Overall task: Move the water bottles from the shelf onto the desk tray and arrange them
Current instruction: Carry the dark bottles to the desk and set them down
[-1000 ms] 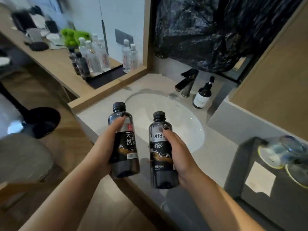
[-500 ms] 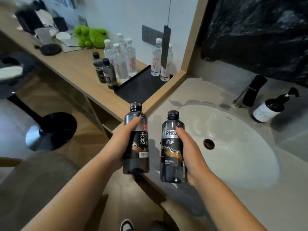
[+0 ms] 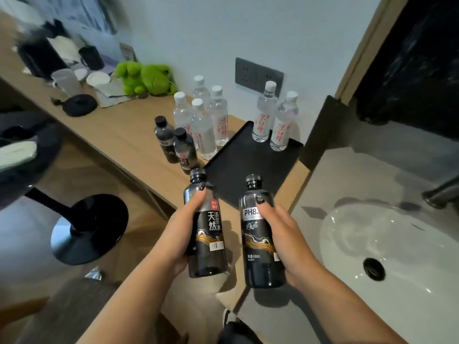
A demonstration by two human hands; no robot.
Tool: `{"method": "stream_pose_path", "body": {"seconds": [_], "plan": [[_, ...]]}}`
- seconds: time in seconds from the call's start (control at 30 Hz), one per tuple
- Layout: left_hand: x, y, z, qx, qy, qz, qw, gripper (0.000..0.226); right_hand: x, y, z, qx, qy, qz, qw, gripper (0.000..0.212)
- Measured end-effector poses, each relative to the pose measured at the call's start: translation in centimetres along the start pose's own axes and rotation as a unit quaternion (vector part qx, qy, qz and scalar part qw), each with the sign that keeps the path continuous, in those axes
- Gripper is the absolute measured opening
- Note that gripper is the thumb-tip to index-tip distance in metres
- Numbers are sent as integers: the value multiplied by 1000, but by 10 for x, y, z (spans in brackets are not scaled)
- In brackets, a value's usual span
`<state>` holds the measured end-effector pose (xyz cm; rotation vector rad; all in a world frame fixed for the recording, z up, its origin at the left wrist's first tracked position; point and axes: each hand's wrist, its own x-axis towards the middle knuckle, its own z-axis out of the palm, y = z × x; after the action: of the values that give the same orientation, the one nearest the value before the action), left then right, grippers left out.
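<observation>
My left hand [image 3: 182,234] grips a dark soda-water bottle [image 3: 207,229] upright, and my right hand [image 3: 283,234] grips a second dark bottle [image 3: 260,234] labelled PH8. Both hang in the air just short of the near edge of the black desk tray [image 3: 243,165]. Two clear bottles [image 3: 273,117] with red lettering stand at the tray's far right corner. Left of the tray, on the wooden desk [image 3: 119,135], stand several clear bottles [image 3: 203,120] and two more dark bottles [image 3: 176,145].
A white sink basin [image 3: 387,254] is set in the grey counter to the right, with a tap at the right edge. A green plush toy [image 3: 146,78], cups and a kettle sit further back on the desk. A black stool base [image 3: 89,227] stands on the floor at left.
The view has swung left from the sink toward the desk. Both hands have carried their dark bottles closer to the black tray, still held upright side by side.
</observation>
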<state>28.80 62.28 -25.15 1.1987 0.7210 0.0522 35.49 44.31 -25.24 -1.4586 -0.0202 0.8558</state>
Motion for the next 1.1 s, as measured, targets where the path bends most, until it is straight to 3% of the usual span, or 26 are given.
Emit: {"method": "stream_pose_path", "body": {"seconds": [0.07, 0.17, 0.37, 0.5, 0.57, 0.77, 0.93, 1.1], "plan": [[13, 9, -19, -27, 36, 17, 999, 23, 23, -9, 15, -23, 6, 9, 1000, 24], [19, 21, -27, -53, 64, -48, 995, 44, 52, -18, 32, -34, 20, 6, 999, 24], [64, 36, -70, 100, 206, 86, 970, 31, 101, -21, 66, -83, 48, -15, 995, 31], [98, 34, -112, 167, 171, 138, 961, 25, 139, -11, 101, -84, 56, -16, 995, 43], [123, 35, -136, 171, 143, 139, 965, 27, 158, -7, 120, -60, 63, -27, 996, 38], [192, 48, -190, 205, -4, 127, 971, 57, 203, 3, 181, -58, 148, -65, 985, 38], [230, 53, -222, 260, -94, 145, 950, 52, 222, 28, 211, -100, 237, -94, 962, 52], [239, 47, -244, 303, -114, 210, 922, 58, 227, 52, 229, -116, 261, -135, 949, 61]]}}
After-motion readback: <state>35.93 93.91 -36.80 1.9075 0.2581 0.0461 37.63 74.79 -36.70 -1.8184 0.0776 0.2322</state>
